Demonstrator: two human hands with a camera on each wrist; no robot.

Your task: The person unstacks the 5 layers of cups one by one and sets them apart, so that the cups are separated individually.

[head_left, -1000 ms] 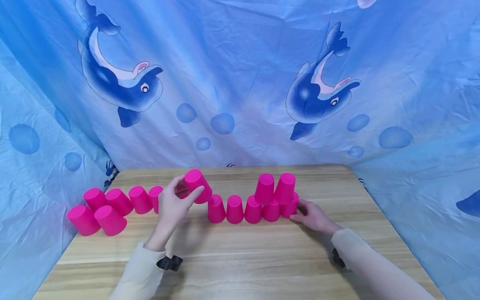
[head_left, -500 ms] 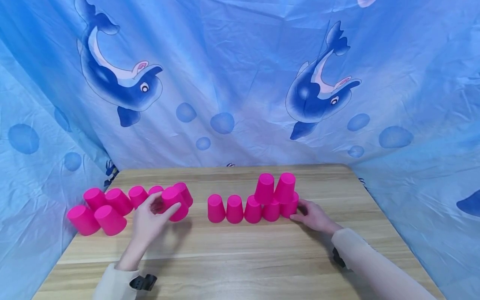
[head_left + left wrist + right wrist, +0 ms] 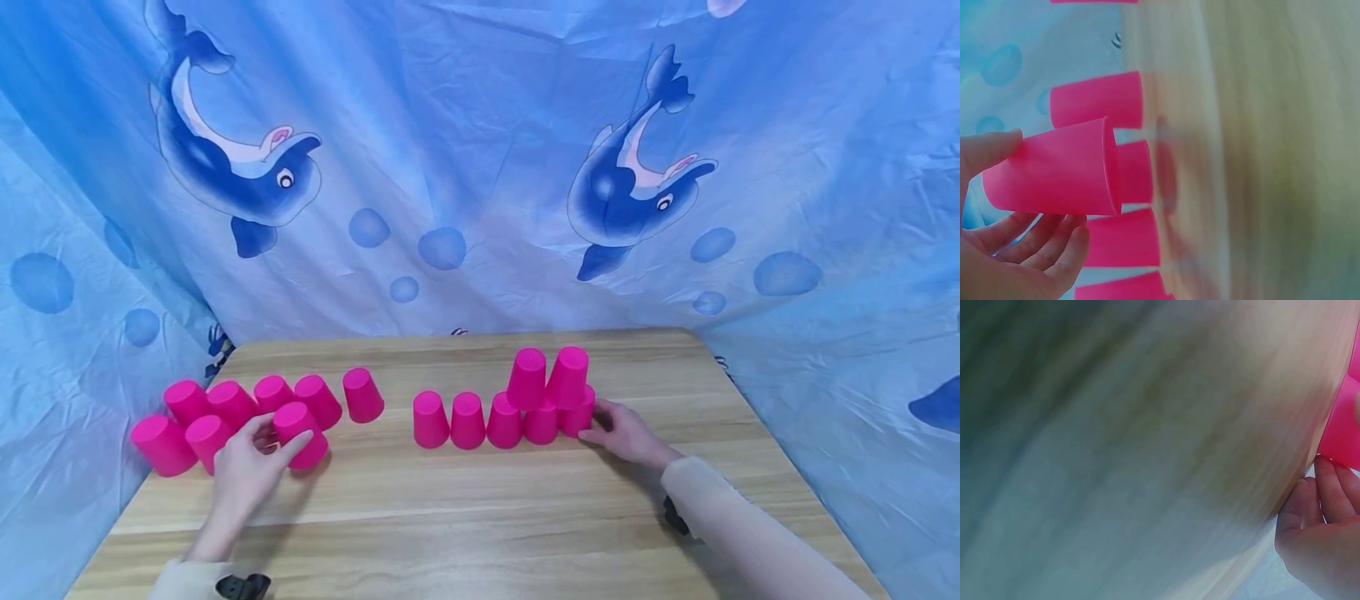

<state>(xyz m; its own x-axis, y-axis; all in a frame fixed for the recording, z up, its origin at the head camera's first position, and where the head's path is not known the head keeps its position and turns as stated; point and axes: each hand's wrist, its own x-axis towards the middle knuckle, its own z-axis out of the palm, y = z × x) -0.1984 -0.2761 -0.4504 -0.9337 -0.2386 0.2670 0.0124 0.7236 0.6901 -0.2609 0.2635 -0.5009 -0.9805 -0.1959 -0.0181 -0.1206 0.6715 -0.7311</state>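
My left hand (image 3: 251, 467) pinches an upside-down pink cup (image 3: 298, 442) between thumb and fingers; the left wrist view shows its rim (image 3: 1112, 169) raised off the wood. Around it stand several more inverted pink cups, among them a near one (image 3: 208, 440) partly behind my fingers and a separate one (image 3: 363, 397). A row of inverted cups (image 3: 468, 421) fills the middle, and two cups (image 3: 527, 379) sit on top of its right end. My right hand (image 3: 630, 432) holds the row's rightmost cup (image 3: 577, 415) low down, thumb in front; the fingers behind show in the right wrist view.
The wooden table (image 3: 480, 517) carries all the cups. A blue dolphin-print curtain (image 3: 480, 167) hangs along its back and sides. Black straps (image 3: 243, 586) circle both wrists.
My left hand has carried its cup leftward and lower, from beside the middle row to in front of the left group. The right hand and the cups by it have stayed put.
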